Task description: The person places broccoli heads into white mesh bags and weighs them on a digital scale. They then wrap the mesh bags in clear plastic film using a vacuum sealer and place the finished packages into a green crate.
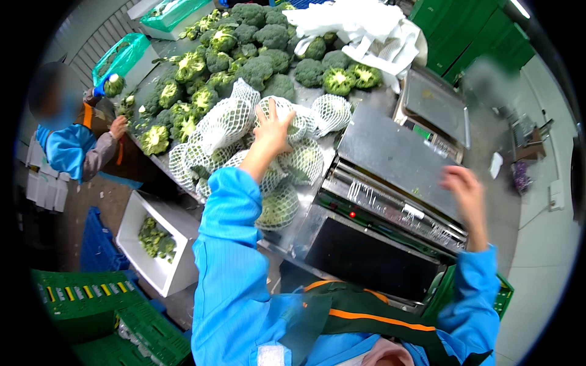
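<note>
My left hand (271, 132) lies with spread fingers on a broccoli head in white foam netting (300, 121), among several netted heads on the metal table (311, 194). Whether its fingers grip the netting is not plain. My right hand (462, 192), somewhat blurred, is raised over the right end of a wrapping machine with a flat metal top (393, 160); nothing shows in it, and its fingers are partly curled. Another netted head (332, 112) sits beside the machine's upper left corner. Bare broccoli heads (261, 68) are heaped beyond the netted ones.
A co-worker (73, 142) stands at the left, handling broccoli. White foam netting (357, 27) is piled at the back, near a weighing scale (437, 105). A white bin (176, 274) with broccoli scraps and green crates (87, 315) stand low at the left. A black panel (371, 261) fronts the machine.
</note>
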The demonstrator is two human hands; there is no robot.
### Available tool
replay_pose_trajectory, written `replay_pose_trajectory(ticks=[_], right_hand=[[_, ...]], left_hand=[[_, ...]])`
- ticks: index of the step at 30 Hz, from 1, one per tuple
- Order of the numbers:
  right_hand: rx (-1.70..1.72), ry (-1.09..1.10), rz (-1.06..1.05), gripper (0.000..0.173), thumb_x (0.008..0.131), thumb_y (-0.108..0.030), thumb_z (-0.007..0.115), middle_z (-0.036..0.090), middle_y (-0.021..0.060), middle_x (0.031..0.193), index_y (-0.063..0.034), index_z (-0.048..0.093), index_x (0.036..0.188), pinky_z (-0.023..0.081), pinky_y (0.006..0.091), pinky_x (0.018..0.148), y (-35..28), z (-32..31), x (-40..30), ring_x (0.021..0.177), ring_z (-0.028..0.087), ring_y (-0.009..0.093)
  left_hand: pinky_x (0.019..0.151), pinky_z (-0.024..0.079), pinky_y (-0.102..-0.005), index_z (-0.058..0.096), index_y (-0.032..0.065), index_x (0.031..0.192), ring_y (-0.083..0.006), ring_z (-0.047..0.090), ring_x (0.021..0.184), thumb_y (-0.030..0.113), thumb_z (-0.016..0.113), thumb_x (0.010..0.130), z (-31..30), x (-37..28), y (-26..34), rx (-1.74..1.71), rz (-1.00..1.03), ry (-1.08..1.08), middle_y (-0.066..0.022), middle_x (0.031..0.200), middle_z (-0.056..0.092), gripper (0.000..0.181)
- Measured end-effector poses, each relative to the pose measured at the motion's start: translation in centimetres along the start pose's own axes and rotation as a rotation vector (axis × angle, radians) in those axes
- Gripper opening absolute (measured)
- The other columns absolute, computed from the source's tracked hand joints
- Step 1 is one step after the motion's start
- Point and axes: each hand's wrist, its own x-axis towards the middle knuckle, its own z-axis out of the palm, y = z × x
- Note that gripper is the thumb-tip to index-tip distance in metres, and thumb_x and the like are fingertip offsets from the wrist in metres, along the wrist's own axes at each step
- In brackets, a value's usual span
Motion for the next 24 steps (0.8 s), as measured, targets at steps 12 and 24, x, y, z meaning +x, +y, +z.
replay_pose_trajectory(ticks=[12,24], right_hand=[[1.028,-0.34,0.499,0.029,0.092,-0.031,0.037,0.061,0.0035,0.094,-0.0108,0.053,0.105,0.047,0.0332,0.058,-8.0,30.2,12.3,0.076,0.059,0.016],[0.42,0.307,0.47,0.032,0.084,-0.021,0.049,0.055,0.0084,0.094,-0.0058,0.045,0.112,0.048,0.0309,0.053,6.8,1.5,0.2,0.076,0.057,0.017]], left_hand=[[0.089,0.043,-0.0377,0.062,0.0078,0.097,-0.0324,0.051,0.108,0.01,0.07,0.063,0.5,-2.1,-2.7,-0.784,0.198,0.66,-0.0177,0.12,0.05,0.035],[0.085,0.044,-0.0403,0.05,0.0107,0.113,-0.0366,0.045,0.108,0.007,0.071,0.061,-1.0,-4.3,22.9,-0.696,1.198,0.458,-0.016,0.12,0.045,0.056]])
